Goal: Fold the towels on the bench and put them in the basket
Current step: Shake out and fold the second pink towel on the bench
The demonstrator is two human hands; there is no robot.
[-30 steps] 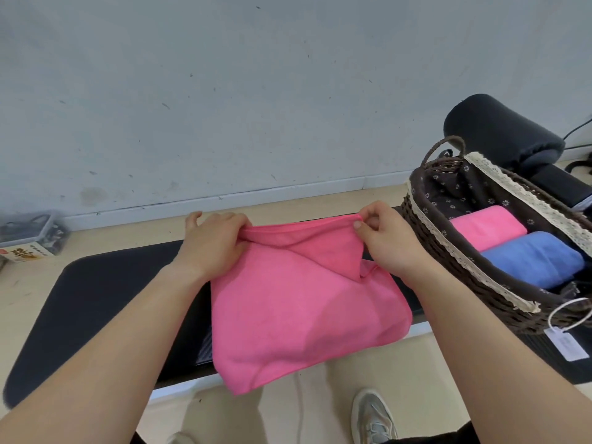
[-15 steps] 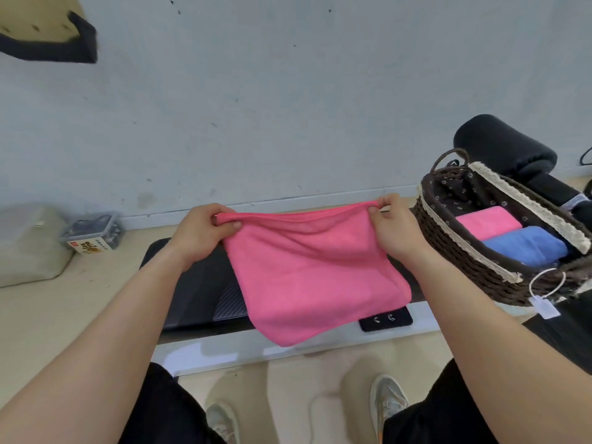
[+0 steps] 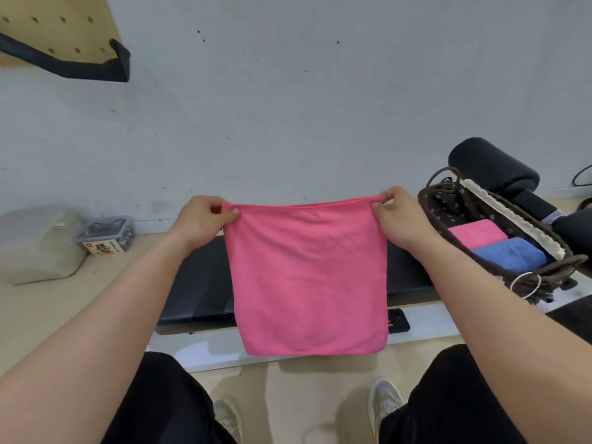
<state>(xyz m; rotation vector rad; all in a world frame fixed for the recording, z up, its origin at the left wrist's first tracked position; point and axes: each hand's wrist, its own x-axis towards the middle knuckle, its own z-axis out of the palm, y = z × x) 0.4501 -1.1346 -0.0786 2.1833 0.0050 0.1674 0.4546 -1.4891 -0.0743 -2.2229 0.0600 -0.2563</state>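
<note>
A pink towel (image 3: 307, 280) hangs flat in the air in front of the black bench (image 3: 198, 290). My left hand (image 3: 201, 222) pinches its top left corner and my right hand (image 3: 400, 216) pinches its top right corner, so the top edge is stretched straight. The lower edge hangs free over the bench's front. To the right on the bench stands a dark wicker basket (image 3: 448, 229) with a lace rim. Inside it lie a folded pink towel (image 3: 477, 233) and a folded blue towel (image 3: 509, 256).
A black roller pad (image 3: 490, 169) sits behind the basket. On the floor at the left are a translucent tub (image 3: 38, 245) and a small box of clips (image 3: 107, 235). A pegboard shelf (image 3: 64, 36) hangs at the upper left. My legs and shoes are below.
Both hands have lifted the pink towel off the bench and moved apart, so it went from a bunched fold to hanging flat and taut along its top.
</note>
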